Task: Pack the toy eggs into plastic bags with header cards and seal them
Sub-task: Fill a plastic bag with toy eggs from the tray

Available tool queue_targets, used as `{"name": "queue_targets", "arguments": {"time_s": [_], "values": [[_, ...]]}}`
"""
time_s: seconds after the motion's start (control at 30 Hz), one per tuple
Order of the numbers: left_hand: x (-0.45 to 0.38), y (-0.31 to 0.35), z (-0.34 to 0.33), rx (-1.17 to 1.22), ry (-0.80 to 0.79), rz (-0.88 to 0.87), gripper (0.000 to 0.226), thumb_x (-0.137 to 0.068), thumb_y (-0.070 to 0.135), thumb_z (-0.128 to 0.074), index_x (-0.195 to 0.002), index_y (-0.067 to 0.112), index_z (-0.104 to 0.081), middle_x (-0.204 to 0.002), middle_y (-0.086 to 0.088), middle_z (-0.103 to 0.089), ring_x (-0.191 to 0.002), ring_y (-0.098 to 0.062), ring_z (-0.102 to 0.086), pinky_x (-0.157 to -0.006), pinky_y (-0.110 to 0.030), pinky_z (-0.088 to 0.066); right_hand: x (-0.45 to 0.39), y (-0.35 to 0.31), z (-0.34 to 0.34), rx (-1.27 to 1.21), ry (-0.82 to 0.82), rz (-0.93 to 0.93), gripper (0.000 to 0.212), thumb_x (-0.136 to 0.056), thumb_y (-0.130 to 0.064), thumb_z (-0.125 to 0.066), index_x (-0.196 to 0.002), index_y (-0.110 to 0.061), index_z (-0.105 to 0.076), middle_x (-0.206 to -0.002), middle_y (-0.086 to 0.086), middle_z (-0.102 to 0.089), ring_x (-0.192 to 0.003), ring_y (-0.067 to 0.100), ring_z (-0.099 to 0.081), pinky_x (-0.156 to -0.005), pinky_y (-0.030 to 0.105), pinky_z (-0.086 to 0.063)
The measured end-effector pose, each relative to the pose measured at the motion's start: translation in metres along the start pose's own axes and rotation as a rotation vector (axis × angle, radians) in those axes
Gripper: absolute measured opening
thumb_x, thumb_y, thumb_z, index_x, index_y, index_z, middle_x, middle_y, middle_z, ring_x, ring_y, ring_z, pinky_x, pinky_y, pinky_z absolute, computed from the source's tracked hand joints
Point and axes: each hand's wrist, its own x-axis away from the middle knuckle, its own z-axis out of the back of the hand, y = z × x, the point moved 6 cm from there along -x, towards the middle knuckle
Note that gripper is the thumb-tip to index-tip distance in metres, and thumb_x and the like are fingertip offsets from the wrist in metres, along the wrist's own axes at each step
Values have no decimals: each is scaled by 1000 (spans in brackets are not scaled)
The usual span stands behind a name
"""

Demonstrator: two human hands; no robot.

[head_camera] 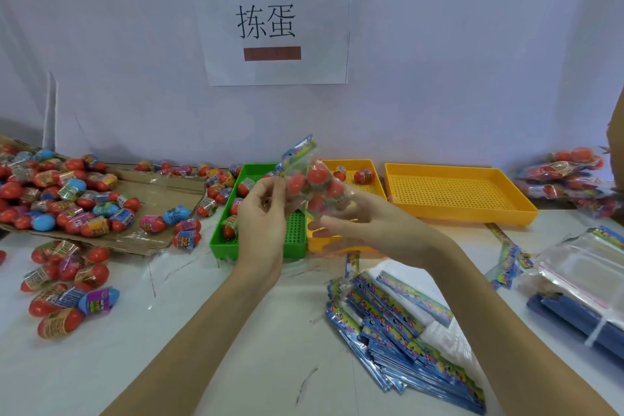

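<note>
Nearest the lens: stack of flat header-card bags (405, 338) on white table (209, 331), lower right, just under right forearm. Beyond, green tray (297, 230) and yellow tray (459, 192) side by side, further yellow tray partly hidden behind the hands; loose toy eggs (67, 192) heaped on cardboard at far left, finished packs (570, 179) piled far right. Held above the trays, between both hands: filled bag (315, 184), several red eggs inside, long axis near upright and tilted slightly right, header card (299, 150) pointing up and away, bottom end toward the wearer. Right hand (361, 223) beneath and right of bag, fingers curled loosely round its lower part, carrying the weight. Left hand (266, 203) at bag's left edge, thumb and fingertips pinching the film just below the header. Left hand nearer the mouth, so probably the sealing hand; seal state not readable. Likely next: press mouth closed along the short axis, then set pack right.
</note>
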Motion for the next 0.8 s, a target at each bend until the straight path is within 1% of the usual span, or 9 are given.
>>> {"name": "queue_targets", "arguments": {"time_s": [0.13,0.2,0.27,0.37,0.47,0.57,0.63,0.7,0.8], "values": [[4,3,-14,256,-115,91,27,-109,28,-48,-126,11,-61,-108,8,-74,-106,-5,-69,-97,-23,-50,-5,-13,10,10,189,195,44,-97,-14,-72,-138,-25,-65,-122,4,-74,-109,25,-73,-88,34,-61],[2,-1,-15,343,-168,224,50,-108,45,-44,-147,15,-47,-128,4,-69,-120,-11,-65,-109,-29,-45,-2,-18,22,200,356,286,46,-94,-8,-73,-137,-25,-67,-125,4,-71,-114,20,-68,-89,32,-60],[2,-2,-18,479,-276,387,75,-98,65,-42,-146,8,-49,-138,-10,-64,-128,-23,-62,-115,-41,-45,2,-24,26,560,488,353,52,-92,1,-73,-135,-28,-68,-135,4,-59,-123,18,-57,-93,27,-57],[1,-6,-16,336,-294,416,58,-98,49,-57,-136,6,-60,-126,-13,-74,-117,-25,-71,-90,-34,-61,3,-28,21,852,516,414,71,-91,12,-67,-146,-32,-56,-154,2,-42,-136,16,-47,-99,14,-50],[-4,-11,-8,173,-198,294,30,-105,19,-59,-132,8,-65,-114,-10,-78,-104,-22,-75,-78,-30,-63,1,-22,23,522,550,316,72,-101,6,-55,-159,-31,-34,-153,-3,-47,-132,8,-54,-94,17,-56],[-8,-11,-6,131,-241,188,24,-105,13,-58,-127,7,-68,-112,-11,-78,-103,-22,-75,-82,-30,-62,-1,-4,26,-147,571,50,33,-111,-14,-44,-142,-13,-54,-114,2,-74,-101,21,-76,-77,33,-64],[-10,-10,-5,103,-265,137,25,-104,11,-60,-127,8,-68,-117,-12,-77,-111,-24,-73,-88,-33,-62,-2,3,21,-385,509,-81,41,-112,-34,-39,-129,-5,-62,-95,6,-79,-88,27,-78,-80,49,-64],[-9,-8,-6,86,-292,117,27,-100,13,-65,-126,10,-70,-118,-10,-77,-112,-24,-73,-85,-31,-62,-2,6,20,-342,489,-127,56,-104,-54,-45,-123,-7,-67,-104,11,-78,-94,28,-76,-83,50,-63],[-7,-5,-7,62,-311,127,30,-92,23,-72,-121,14,-74,-117,-7,-78,-112,-24,-73,-85,-31,-62,-1,6,22,-104,574,-104,44,-95,-60,-59,-113,-23,-76,-105,3,-79,-81,13,-70,-65,28,-55]]}}
